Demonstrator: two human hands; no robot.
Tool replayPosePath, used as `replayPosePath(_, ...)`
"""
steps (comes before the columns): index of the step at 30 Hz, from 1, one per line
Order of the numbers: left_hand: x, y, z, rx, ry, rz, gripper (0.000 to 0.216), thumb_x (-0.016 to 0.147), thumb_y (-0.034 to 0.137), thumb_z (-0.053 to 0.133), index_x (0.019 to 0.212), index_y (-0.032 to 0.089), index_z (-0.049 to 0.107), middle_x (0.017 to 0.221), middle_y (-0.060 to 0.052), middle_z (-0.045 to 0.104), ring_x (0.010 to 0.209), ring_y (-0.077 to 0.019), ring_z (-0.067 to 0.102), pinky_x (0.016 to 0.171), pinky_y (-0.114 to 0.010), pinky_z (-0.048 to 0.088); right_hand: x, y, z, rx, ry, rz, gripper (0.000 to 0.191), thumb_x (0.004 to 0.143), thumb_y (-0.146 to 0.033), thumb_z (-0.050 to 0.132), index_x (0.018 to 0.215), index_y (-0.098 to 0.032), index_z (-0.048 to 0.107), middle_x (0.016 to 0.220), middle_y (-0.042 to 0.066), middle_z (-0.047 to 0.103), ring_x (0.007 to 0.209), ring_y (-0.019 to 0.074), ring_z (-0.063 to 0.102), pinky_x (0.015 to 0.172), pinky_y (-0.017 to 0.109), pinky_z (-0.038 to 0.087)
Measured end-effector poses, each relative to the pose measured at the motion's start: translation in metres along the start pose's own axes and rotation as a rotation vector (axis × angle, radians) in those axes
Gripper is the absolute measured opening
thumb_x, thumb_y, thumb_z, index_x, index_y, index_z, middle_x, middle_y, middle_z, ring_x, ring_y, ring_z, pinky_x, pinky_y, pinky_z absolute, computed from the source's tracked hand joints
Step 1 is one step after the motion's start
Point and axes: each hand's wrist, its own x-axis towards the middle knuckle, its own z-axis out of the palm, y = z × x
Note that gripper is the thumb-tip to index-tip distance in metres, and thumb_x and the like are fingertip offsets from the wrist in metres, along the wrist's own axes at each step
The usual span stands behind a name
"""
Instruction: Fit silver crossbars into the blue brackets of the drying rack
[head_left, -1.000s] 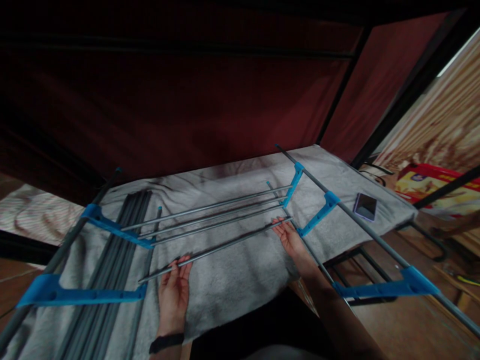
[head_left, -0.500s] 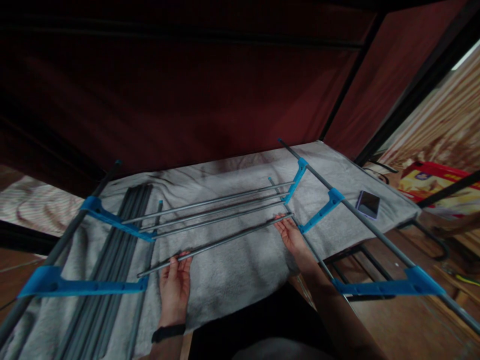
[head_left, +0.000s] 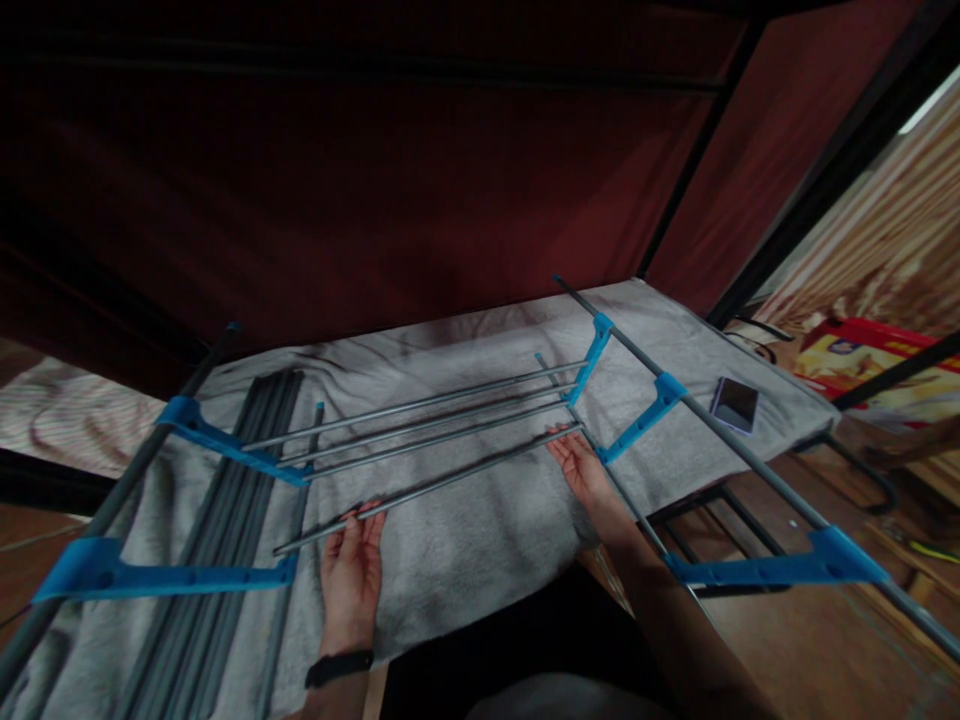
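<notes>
A grey metal tube (head_left: 457,480) lies across both my hands, just above the grey cloth. My left hand (head_left: 352,565) grips it near its left end, thumb on top. Near the other end, my right hand (head_left: 576,462) has its fingers around the tube. Beyond it, several crossbars (head_left: 442,435) join two side frames. The left frame carries a blue bracket (head_left: 232,440) and a nearer blue bracket (head_left: 165,578). On the right frame are a blue bracket (head_left: 643,420) close to my right hand and another blue bracket (head_left: 780,570) nearer me.
Several loose grey tubes (head_left: 225,540) lie bundled at the left on the grey cloth (head_left: 480,560). A phone (head_left: 735,404) rests on the cloth at the right. Past the right edge is a red and yellow box (head_left: 877,365). A dark red panel (head_left: 390,220) stands behind.
Almost nothing differs. The tube stays in both hands, and the whole view has shifted very slightly.
</notes>
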Motion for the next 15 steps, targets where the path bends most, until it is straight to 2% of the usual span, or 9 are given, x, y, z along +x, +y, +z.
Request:
replayPosePath(7, 0.0009, -0.0022, 0.0023, 0.106, 0.063, 0.057, 0.017, 0.088, 0.033, 0.078, 0.085, 0.026, 0.063, 0.095, -0.004, 0.075, 0.105, -0.0272, 0.075, 0.121, -0.062, 0.049, -0.0027, -0.0023, 0.0056, 0.010, 0.033, 0.008, 0.023, 0.076, -0.035, 0.088, 0.087, -0.032, 0.068, 0.101, -0.003, 0.082, 0.103, 0.0189, 0.077, 0.104, 0.039, 0.062)
replayPosePath(15, 0.0004, 0.0023, 0.0031, 0.175, 0.088, 0.013, 0.016, 0.092, 0.035, 0.073, 0.086, 0.025, 0.063, 0.090, -0.004, 0.073, 0.096, -0.0269, 0.075, 0.120, -0.061, 0.050, -0.0048, -0.0024, 0.0086, 0.035, 0.056, 0.014, 0.026, 0.076, -0.037, 0.091, 0.084, -0.032, 0.067, 0.094, -0.004, 0.081, 0.095, 0.0180, 0.077, 0.098, 0.036, 0.065)
